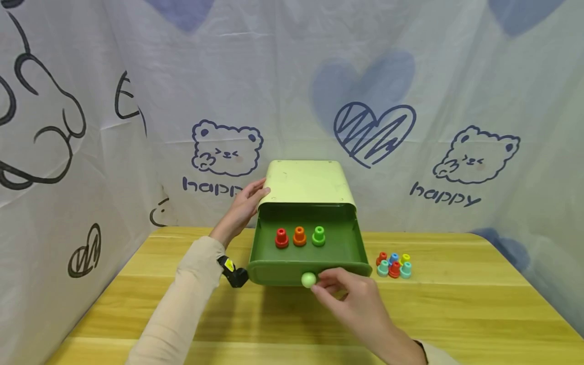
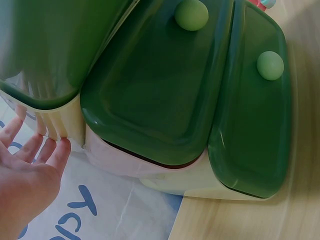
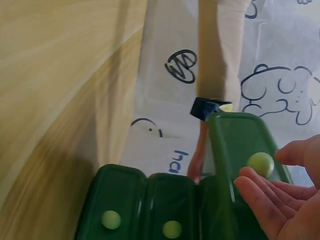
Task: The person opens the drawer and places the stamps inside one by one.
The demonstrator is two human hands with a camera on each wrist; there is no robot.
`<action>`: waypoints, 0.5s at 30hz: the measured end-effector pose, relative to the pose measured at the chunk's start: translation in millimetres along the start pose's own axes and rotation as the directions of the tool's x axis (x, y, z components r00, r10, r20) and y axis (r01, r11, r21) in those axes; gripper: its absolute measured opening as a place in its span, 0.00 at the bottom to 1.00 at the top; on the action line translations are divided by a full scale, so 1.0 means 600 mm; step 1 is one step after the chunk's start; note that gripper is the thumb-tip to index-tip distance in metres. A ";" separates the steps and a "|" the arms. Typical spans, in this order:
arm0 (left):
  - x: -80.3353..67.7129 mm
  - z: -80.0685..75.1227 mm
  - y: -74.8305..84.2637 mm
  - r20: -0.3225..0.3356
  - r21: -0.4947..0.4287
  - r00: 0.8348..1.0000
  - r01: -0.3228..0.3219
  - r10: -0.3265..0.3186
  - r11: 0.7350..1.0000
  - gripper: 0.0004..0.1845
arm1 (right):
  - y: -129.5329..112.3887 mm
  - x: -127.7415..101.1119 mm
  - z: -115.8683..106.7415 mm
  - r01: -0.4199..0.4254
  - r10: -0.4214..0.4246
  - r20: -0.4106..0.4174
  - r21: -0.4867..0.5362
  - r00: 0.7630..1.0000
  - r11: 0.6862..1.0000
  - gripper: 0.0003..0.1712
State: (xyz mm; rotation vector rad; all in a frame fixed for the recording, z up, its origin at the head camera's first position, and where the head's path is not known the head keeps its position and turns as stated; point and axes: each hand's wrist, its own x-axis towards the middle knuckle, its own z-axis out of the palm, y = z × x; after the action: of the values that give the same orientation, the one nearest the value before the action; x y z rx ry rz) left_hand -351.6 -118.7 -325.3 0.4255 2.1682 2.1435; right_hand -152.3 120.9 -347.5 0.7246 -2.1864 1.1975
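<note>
Here the pale knob [image 1: 308,280] of the open drawer [image 1: 310,248] lies just left of the right hand [image 1: 353,299] fingers [image 1: 325,276], loosely apart, touching it; the left hand [image 1: 244,205] lies flat against the cabinet [image 1: 306,183].

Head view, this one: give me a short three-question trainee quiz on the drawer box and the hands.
1. True or false: the top drawer is pulled out.
2. How many pegs stand inside that drawer? A) two B) three C) six
3. Which hand is at the pale green knob, and where is the other?

Key:
1. True.
2. B: a red peg, an orange peg and a green peg.
3. The right hand is at the knob; the left hand rests against the cabinet.
</note>
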 end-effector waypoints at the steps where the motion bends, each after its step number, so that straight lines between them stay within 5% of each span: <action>1: 0.000 0.000 0.000 0.000 -0.002 1.000 0.001 -0.001 1.000 0.32 | 0.002 0.000 0.003 -0.008 0.008 0.003 -0.012 1.000 1.000 0.08; 8: 0.001 -0.001 -0.001 -0.002 -0.001 1.000 0.002 -0.002 1.000 0.32 | 0.003 -0.002 0.022 -0.155 0.159 0.060 -0.059 0.985 0.986 0.08; 15: 0.002 0.000 -0.002 -0.013 -0.010 1.000 0.001 -0.001 1.000 0.31 | 0.014 -0.004 0.040 -0.062 0.060 -0.034 -0.046 0.998 0.997 0.08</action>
State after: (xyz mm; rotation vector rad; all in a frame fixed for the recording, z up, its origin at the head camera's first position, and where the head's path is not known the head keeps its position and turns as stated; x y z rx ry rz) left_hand -353.1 -118.2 -326.3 0.4109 2.1626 2.1624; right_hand -160.9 104.5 -364.8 0.6188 -2.2161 1.1756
